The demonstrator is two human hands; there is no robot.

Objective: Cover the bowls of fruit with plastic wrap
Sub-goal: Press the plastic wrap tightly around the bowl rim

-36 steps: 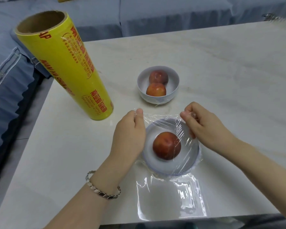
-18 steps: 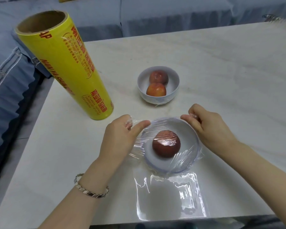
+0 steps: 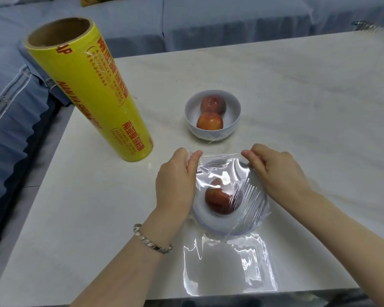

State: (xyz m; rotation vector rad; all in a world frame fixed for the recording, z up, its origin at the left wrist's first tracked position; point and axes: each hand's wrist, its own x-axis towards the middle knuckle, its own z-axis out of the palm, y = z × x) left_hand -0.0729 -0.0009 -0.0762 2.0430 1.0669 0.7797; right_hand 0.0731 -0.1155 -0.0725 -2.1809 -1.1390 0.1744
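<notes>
Near edge of the marble table [image 3: 297, 89]: our left hand [image 3: 175, 185] and right hand [image 3: 277, 173] each pinch the far edge of the plastic wrap sheet [image 3: 228, 171], stretched over the near bowl [image 3: 248, 227] holding one red fruit [image 3: 220, 199]. The sheet's near end lies flat on the tabletop. Farther off, a second bowl [image 3: 233, 105] holds two fruits. At left stands the yellow wrap roll [image 3: 91, 94].
</notes>
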